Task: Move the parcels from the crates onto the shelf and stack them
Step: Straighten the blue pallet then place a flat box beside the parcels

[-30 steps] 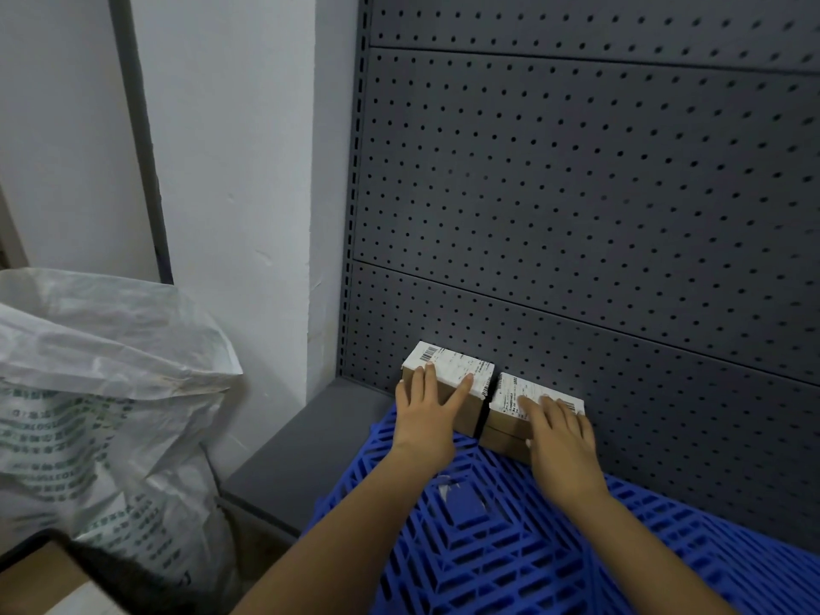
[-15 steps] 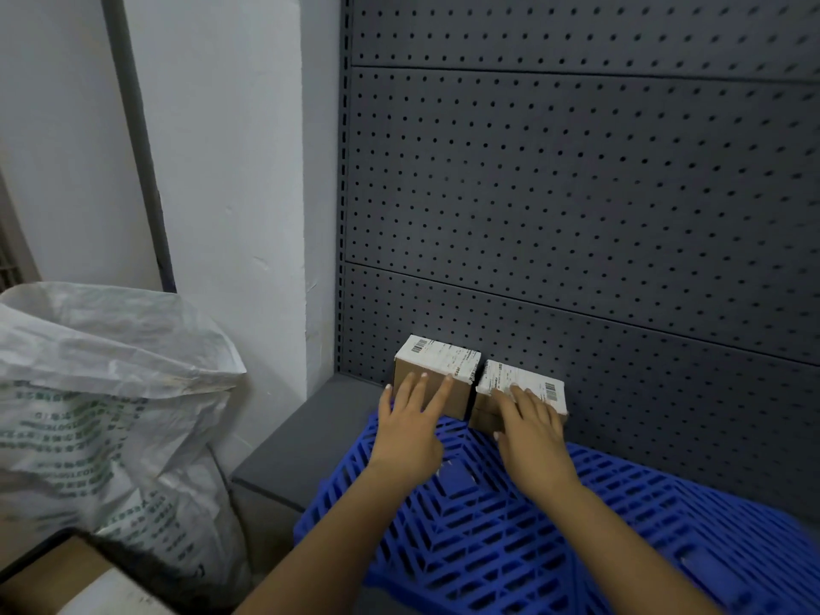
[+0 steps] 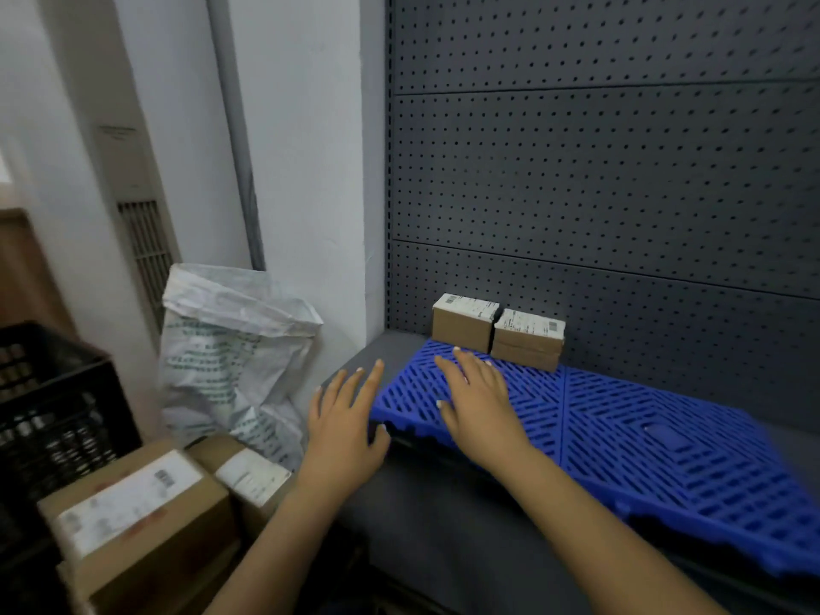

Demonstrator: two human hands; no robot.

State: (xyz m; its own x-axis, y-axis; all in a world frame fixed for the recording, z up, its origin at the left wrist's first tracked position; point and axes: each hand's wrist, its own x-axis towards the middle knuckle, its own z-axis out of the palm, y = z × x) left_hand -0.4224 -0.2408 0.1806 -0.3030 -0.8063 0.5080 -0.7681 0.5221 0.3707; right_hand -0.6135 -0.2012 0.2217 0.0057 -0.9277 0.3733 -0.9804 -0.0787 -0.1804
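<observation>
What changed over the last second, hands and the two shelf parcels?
The left hand and right hand came off the parcels and drew back, open. The small brown cardboard left parcel and right parcel stayed side by side on the blue plastic grid mat against the grey pegboard.

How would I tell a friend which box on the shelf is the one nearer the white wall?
Find the dark pegboard and the blue grid mat below it. At the mat's back corner two labelled brown boxes stand side by side. Yours is the taller box, nearer the white wall; its neighbour is lower with a seam across its front.
</observation>
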